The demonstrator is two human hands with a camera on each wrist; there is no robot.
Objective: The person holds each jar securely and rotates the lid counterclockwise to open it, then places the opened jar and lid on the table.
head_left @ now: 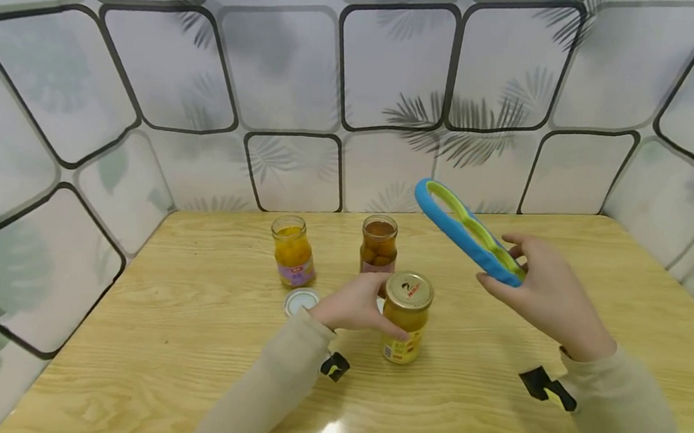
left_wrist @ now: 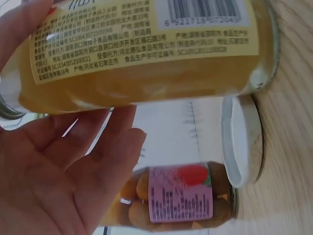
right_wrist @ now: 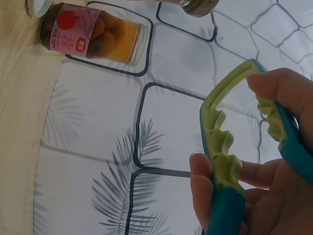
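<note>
wood table | leaf-printed walls | left hand grips lidded jar

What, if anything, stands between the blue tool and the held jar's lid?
Nothing visible: only open air separates the blue tool, in the right hand, from the lid; the left hand holds the jar from the other side.

We hold a lidded jar in our left hand and, to its right, an opener in our right hand. Beyond our left hand stands an open jar; left of that, a second jar has a lid before it on the table. Another lid lies between the first two.
</note>
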